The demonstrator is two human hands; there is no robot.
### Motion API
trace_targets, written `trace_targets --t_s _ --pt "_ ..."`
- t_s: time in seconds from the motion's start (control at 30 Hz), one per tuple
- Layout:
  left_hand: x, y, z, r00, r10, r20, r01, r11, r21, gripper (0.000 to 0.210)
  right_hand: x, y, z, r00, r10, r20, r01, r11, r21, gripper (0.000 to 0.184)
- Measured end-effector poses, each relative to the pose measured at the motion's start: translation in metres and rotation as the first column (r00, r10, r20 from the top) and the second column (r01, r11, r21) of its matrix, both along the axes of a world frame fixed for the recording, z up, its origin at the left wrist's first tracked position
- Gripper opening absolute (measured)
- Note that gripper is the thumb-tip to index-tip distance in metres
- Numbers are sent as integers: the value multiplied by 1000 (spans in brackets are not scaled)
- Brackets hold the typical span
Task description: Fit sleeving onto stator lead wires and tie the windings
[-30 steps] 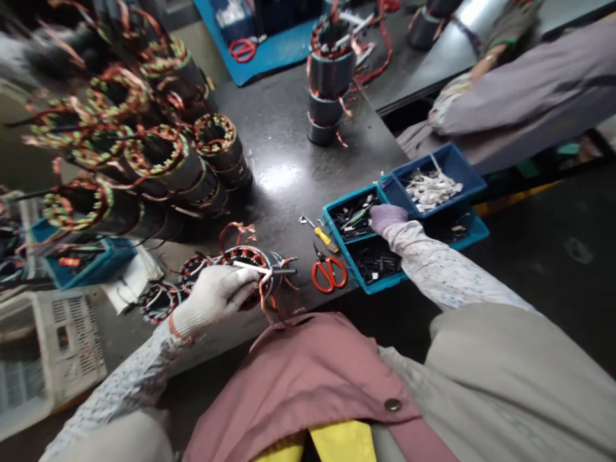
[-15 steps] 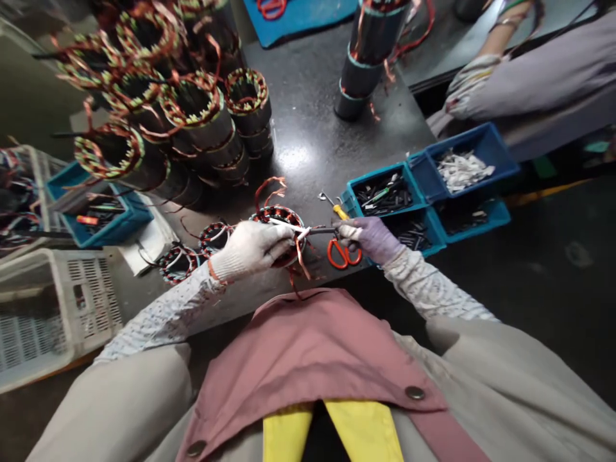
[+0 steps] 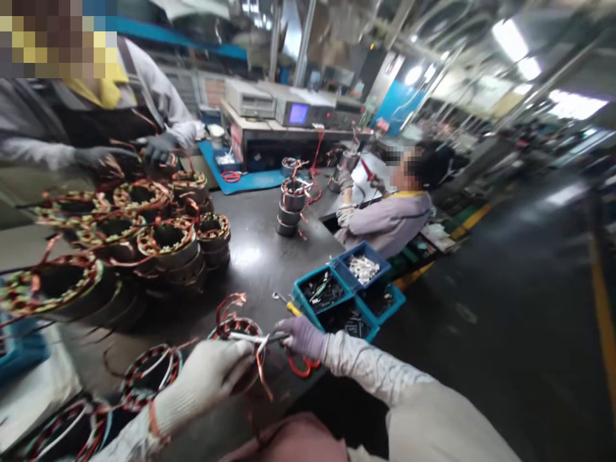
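Note:
My left hand (image 3: 206, 369), in a white knitted glove, is closed at a copper-wound stator (image 3: 239, 324) near the bench's front edge. Its fingers pinch a white-sleeved wire (image 3: 244, 337) that runs across the top of the winding. My right hand (image 3: 304, 337), in a purple glove, grips a dark sleeve (image 3: 278, 335) reaching toward that wire's end. Bare copper strands (image 3: 264, 372) hang down between the hands. Red-handled scissors (image 3: 299, 367) lie partly hidden under my right hand. A yellow-handled hook tool (image 3: 293, 308) rests just beyond it.
Blue bins (image 3: 332, 314) of black and white sleeves stand at the right. Stacked stators (image 3: 166, 237) crowd the left, with smaller wound rings (image 3: 151, 375) nearer. One co-worker (image 3: 144, 96) handles stators across the bench; another (image 3: 389, 218) sits beyond the bins.
The head view has tilted up and swung right, so co-workers and the hall now show. My hands still hold the white-sleeved wire and the dark sleeve over the stator.

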State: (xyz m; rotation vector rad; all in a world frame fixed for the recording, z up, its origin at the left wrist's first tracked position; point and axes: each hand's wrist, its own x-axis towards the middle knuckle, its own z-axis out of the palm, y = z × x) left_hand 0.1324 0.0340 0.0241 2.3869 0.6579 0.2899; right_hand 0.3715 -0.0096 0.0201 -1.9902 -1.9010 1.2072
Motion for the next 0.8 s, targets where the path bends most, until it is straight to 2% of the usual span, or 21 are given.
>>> trace_targets --t_s 0.07,0.17,0.23,0.27,0.3,0.33,0.37,0.4,0.47,0.53,0.6,0.67,0.8 --pt "0 1 -4 999 -2 38 2 1000 21 27 -9 -1 -11 999 -14 51 14 1000 6 16" --pt "-3 -1 3 996 -19 87 15 999 46 26 -18 -5 -24 999 -32 -18 31 997 -72 15" --pt "-5 -1 10 995 -18 99 11 998 64 26 -7 -7 -26 992 -45 -122 25 986 -162 12" --pt "-5 -1 13 994 -11 108 3 998 68 26 8 -6 -24 992 -70 -108 48 981 -190 17" --pt "-4 0 15 993 -2 116 -6 998 64 25 27 -3 -21 994 -89 -56 75 975 -208 23" --pt "-4 0 17 992 6 124 -13 999 52 24 52 0 -16 984 -140 106 158 970 -186 28" --pt "-3 1 18 991 12 132 -17 999 38 23 79 6 -12 928 -175 329 231 963 -137 31" --pt "-3 1 19 990 15 138 -19 999 28 22 107 12 -7 880 -194 434 273 953 -128 35" --pt "-3 2 21 990 10 139 -14 1000 27 19 156 27 -3 801 -179 571 321 934 -157 35" --pt "-3 2 21 991 3 137 -8 999 38 18 186 42 -7 746 -115 656 352 904 -242 27" --pt "-3 1 21 990 -1 138 -5 999 41 17 194 54 -20 690 -37 723 383 866 -322 20" --pt "-3 1 22 992 -1 129 -3 1000 31 17 188 60 -36 644 32 764 405 833 -377 19" --pt "-2 1 23 995 -8 104 8 1000 2 19 171 57 -52 601 149 785 379 812 -444 26"
